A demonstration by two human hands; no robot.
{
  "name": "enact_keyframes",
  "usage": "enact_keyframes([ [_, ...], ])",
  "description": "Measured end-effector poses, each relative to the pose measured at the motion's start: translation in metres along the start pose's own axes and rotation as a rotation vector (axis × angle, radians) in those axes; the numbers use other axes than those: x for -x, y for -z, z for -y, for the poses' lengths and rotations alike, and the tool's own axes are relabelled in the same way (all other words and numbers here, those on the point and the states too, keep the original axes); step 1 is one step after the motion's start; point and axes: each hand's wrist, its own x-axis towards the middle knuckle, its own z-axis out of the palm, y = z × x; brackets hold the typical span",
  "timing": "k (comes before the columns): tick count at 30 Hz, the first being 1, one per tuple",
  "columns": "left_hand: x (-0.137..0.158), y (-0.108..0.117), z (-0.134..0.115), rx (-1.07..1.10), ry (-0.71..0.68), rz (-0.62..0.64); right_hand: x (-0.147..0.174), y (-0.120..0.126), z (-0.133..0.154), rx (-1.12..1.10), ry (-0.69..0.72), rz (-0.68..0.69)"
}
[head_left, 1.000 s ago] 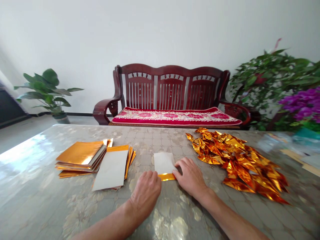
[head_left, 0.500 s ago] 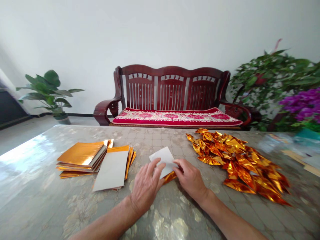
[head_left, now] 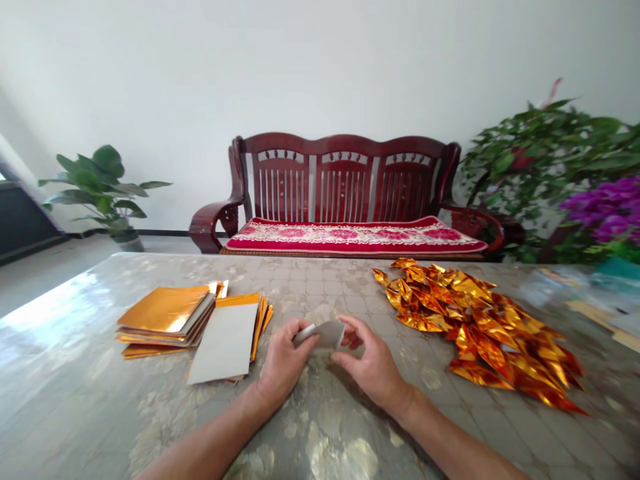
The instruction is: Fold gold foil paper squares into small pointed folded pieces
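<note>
A small sheet of foil paper (head_left: 327,335), its grey side towards me, is lifted and bent between my hands above the table. My left hand (head_left: 287,353) pinches its left end, where a pale folded edge shows by the thumb. My right hand (head_left: 367,353) curls around the right end, thumb below and index finger above, with a gap between them. To the left lie a stack of gold foil sheets (head_left: 163,308) and a fanned pile of grey-backed sheets (head_left: 225,340). A heap of folded gold foil pieces (head_left: 480,320) spreads out on the right.
The table (head_left: 320,413) has a patterned, glossy cover. Clear plastic (head_left: 555,287) and tan strips (head_left: 600,320) lie at its right end. Beyond stand a dark red wooden bench (head_left: 345,177) with a red cushion (head_left: 350,233), a potted plant (head_left: 105,187) and purple flowers (head_left: 607,207).
The sheet has come up off the table and is now bent between my hands. My left hand has gone from spread fingers on the sheet to gripping its end; my right fingers have parted.
</note>
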Motion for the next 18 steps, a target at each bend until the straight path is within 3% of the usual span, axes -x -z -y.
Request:
enact_keyframes([
  [4, -0.002, -0.004, 0.005, 0.286, 0.068, 0.023, -0.002, -0.002, 0.002, -0.034, -0.011, 0.075],
  [7, -0.003, -0.005, 0.009, 0.295, 0.024, 0.046, -0.004, 0.000, -0.002, 0.030, 0.088, 0.024],
  [9, -0.003, -0.002, 0.008, 0.152, -0.102, -0.007, -0.006, 0.004, -0.005, 0.097, 0.175, -0.014],
  [14, 0.001, 0.016, -0.002, -0.283, -0.583, -0.195, -0.009, 0.020, -0.007, 0.440, 0.420, -0.102],
  [18, 0.005, 0.023, -0.010, -0.538, -0.789, -0.127, -0.009, 0.024, 0.000, 0.705, 0.557, -0.113],
])
